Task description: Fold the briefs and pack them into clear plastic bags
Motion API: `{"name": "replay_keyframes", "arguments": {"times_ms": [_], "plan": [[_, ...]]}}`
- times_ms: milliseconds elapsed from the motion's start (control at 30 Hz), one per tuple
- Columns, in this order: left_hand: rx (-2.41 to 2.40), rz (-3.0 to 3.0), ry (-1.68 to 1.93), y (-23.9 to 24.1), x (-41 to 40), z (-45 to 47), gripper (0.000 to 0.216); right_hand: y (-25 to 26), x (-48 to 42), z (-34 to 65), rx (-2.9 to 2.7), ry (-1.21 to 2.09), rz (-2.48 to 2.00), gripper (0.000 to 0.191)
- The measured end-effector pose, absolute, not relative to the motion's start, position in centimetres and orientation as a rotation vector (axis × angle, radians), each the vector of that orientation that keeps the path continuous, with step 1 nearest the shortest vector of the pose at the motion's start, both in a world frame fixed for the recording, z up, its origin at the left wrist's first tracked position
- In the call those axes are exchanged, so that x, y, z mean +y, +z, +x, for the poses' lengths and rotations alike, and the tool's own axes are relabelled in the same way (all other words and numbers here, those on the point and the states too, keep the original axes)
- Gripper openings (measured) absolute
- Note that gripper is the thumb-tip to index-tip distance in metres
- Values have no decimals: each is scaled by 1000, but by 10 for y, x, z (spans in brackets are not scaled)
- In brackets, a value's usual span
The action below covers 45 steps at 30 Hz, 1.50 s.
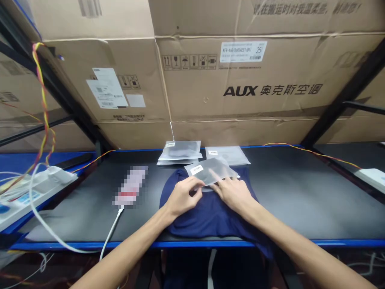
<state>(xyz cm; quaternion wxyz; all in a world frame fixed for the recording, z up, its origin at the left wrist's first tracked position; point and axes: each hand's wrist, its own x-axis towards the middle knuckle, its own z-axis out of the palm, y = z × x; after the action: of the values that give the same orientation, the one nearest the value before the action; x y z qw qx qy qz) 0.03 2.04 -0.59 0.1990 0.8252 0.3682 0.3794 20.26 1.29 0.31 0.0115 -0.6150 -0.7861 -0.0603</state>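
Note:
My left hand [186, 195] is closed, thumb and index finger pinching the near edge of a frosted plastic bag [215, 166] with a small white label. My right hand [236, 194] rests at the same bag's near right edge, its fingers stretched forward; a fingertip looks blurred through or against the plastic. Beneath both hands spreads a dark blue cloth garment [201, 220], rumpled and hanging over the table's front edge on the right. Just behind lie a stack of similar labelled bags [182, 151] and another flat bag [228, 154]. What the bag contains is unclear.
A phone [132, 186], pixelated, lies left on the dark table mat [294, 200] with a white cable [111, 230] attached. Power strips stand at the far left [39, 190] and right [373, 178]. Large cardboard boxes [192, 100] and black slanted frame bars [343, 92] close off the back.

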Motion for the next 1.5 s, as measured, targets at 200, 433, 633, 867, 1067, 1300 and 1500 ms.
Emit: {"name": "replay_keyframes", "arguments": {"times_ms": [200, 433, 633, 867, 1067, 1300, 1500], "plan": [[1022, 2360, 1046, -5, 22, -1, 17, -2, 6, 212, -2502, -258, -1845, 51], [1093, 2381, 1078, -4, 21, 0, 16, -5, 4, 223, -2559, -194, -1577, 52], [1176, 2413, 1139, -8, 23, -2, 27, -11, -13, 258, -2661, -183, -1141, 43], [1240, 2486, 1024, -11, 29, -11, 28, -16, -17, 290, -2405, -18, -1086, 38], [1235, 2628, 832, -9, 31, -17, 25, -14, 9, 299, -2429, -134, -1294, 41], [1305, 2666, 795, -6, 35, -19, 21, -14, 18, 297, -2582, -234, -1130, 36], [929, 2940, 899, 3, 23, -2, 35, -13, 11, 292, -2624, -252, -996, 35]]}}
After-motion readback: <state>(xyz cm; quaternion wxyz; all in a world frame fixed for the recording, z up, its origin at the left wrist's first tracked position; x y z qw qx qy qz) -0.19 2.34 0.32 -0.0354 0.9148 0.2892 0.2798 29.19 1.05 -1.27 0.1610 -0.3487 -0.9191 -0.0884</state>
